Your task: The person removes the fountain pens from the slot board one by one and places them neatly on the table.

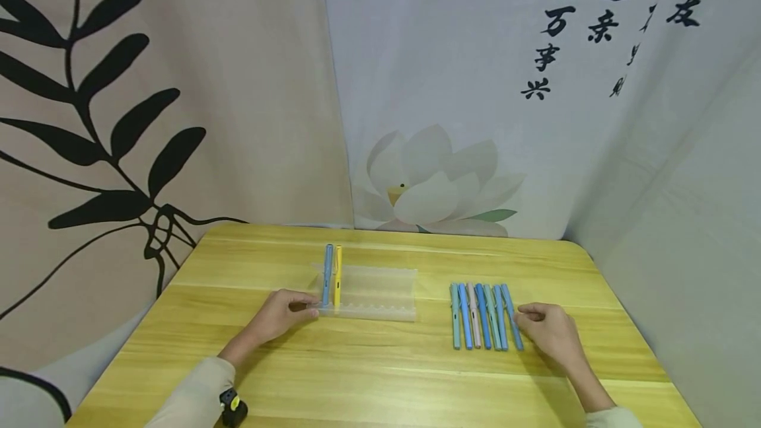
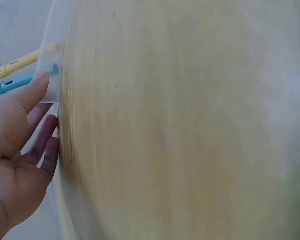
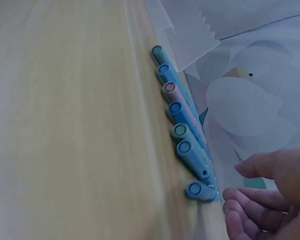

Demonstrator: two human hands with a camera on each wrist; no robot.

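A clear plastic pen rack [image 1: 377, 292] with a notched front edge lies left of the table's middle. A blue pen [image 1: 327, 276] and a yellow pen [image 1: 338, 276] stand side by side at its left end. My left hand [image 1: 279, 314] pinches the rack's front left corner; in the left wrist view the thumb [image 2: 39, 82] lies over the edge beside the blue pen. To the right, several capped pens in green, blue and pink lie in a row. Beside the rightmost blue pen [image 1: 512, 317] is my right hand [image 1: 553, 332], thumb apart from its loosely bent fingers [image 3: 240, 205].
The yellow wood-grain table [image 1: 357, 375] reaches back to a printed curtain [image 1: 273, 117] with a leaf design, a lotus flower and dark characters. Bare wood lies between the rack and the pen row. A black device [image 1: 233, 408] is strapped on the left wrist.
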